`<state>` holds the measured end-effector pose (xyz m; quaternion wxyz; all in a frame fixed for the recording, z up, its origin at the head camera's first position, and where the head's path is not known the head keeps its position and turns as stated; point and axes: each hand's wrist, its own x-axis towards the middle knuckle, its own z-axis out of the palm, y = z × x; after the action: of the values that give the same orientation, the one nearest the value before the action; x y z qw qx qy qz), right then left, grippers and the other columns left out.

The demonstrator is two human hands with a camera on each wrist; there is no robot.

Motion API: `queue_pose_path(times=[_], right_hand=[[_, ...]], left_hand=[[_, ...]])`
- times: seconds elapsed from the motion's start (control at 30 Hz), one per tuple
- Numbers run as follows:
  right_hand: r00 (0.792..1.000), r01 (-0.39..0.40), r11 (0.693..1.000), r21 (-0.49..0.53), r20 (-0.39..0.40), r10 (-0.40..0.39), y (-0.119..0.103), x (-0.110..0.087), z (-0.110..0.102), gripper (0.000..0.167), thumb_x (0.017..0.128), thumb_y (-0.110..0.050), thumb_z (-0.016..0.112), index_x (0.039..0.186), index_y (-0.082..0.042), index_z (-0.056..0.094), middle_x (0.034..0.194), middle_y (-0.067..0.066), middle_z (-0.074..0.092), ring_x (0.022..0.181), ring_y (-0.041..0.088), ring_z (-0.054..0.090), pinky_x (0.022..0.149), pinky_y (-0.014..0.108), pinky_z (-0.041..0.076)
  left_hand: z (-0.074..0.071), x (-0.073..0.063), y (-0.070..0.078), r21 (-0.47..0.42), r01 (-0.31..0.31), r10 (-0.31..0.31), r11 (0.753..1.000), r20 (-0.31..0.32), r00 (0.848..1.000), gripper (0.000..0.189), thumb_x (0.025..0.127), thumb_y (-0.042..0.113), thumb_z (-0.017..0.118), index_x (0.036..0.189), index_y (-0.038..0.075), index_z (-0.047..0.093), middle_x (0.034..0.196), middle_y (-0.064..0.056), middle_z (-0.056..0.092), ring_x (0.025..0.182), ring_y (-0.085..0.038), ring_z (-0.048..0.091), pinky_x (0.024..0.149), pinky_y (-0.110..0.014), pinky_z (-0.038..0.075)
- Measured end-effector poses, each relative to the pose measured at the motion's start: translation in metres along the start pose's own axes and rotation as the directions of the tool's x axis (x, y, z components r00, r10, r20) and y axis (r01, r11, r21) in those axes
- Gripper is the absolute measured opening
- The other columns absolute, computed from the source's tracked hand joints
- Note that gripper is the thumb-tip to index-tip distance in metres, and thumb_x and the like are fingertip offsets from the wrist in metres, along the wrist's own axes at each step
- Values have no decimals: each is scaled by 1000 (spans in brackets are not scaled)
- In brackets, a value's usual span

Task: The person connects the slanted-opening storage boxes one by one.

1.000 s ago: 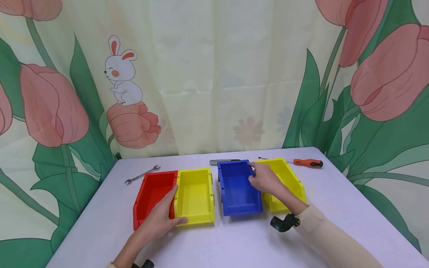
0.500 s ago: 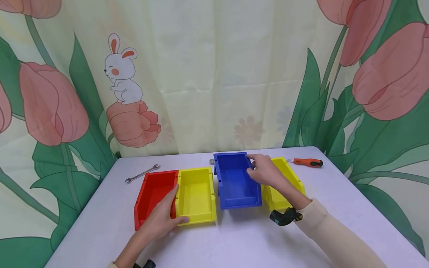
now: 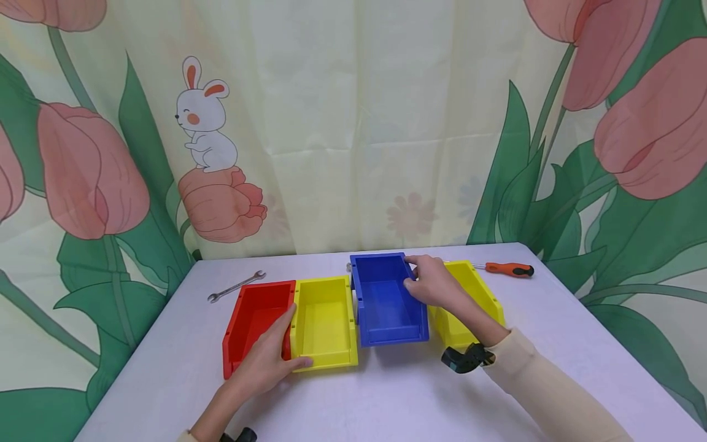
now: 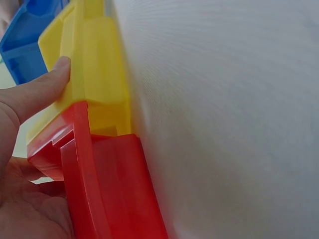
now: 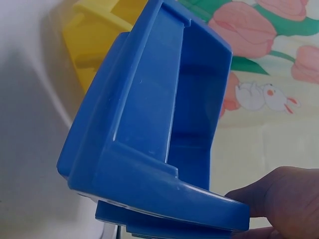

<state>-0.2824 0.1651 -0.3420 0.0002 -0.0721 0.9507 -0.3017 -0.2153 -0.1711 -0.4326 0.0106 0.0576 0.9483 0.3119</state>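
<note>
In the head view, my left hand holds the front left corner of a yellow bin. Its thumb presses the front rim, while the fingers reach in by the wall shared with the adjoining red bin. My right hand pinches the right side wall of a blue bin. That bin hangs raised and tilted over the table, just right of the first yellow one. The right wrist view shows the blue bin's front lip and its interior, with nothing in it.
A second yellow bin stands at the right, partly behind my right hand. Farther back lies a screwdriver with an orange handle. An open-end wrench lies back left. A metal tool behind the blue bin is mostly hidden.
My right hand has lifted the blue bin and shifted it back and slightly left, covering most of the metal tool behind it. My left hand stays at the yellow bin.
</note>
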Motion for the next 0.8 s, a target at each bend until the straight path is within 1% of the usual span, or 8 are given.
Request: queue_pose_path(times=[0.23, 0.57, 0.63, 0.8], right_hand=[[1000, -5, 1000, 5, -2, 5, -1, 1, 1, 60, 96, -6, 58, 155, 6, 47, 116, 27, 76, 79, 25, 70, 60, 24, 52], [1000, -4, 1000, -10, -7, 4, 0, 2, 5, 58, 97, -6, 60, 153, 6, 49, 114, 25, 75, 80, 26, 68, 61, 24, 51], [1000, -1, 1000, -10, -5, 1, 0, 2, 6, 59, 97, -6, 61, 153, 7, 49, 111, 25, 75, 78, 26, 67, 61, 24, 51], [1000, -5, 1000, -11, -12, 5, 0, 1, 8, 60, 97, -6, 61, 154, 7, 48, 114, 26, 75, 80, 26, 70, 64, 25, 57]], left_hand=[[0, 0, 0, 2, -3, 3, 1000, -4, 1000, 120, 72, 28, 98, 169, 18, 28, 166, -12, 44, 147, -36, 49, 99, -51, 63], [0, 1, 0, 11, -7, 7, 1000, -10, 1000, 120, 71, 28, 98, 169, 17, 29, 165, -12, 46, 146, -36, 50, 98, -50, 64], [0, 1, -1, 8, -6, 6, 1000, -13, 1000, 120, 71, 28, 98, 169, 18, 29, 165, -11, 46, 146, -36, 50, 97, -49, 64], [1, 1, -1, 3, -3, 3, 1000, -13, 1000, 120, 71, 27, 99, 169, 18, 29, 165, -11, 46, 146, -35, 50, 97, -49, 65]])
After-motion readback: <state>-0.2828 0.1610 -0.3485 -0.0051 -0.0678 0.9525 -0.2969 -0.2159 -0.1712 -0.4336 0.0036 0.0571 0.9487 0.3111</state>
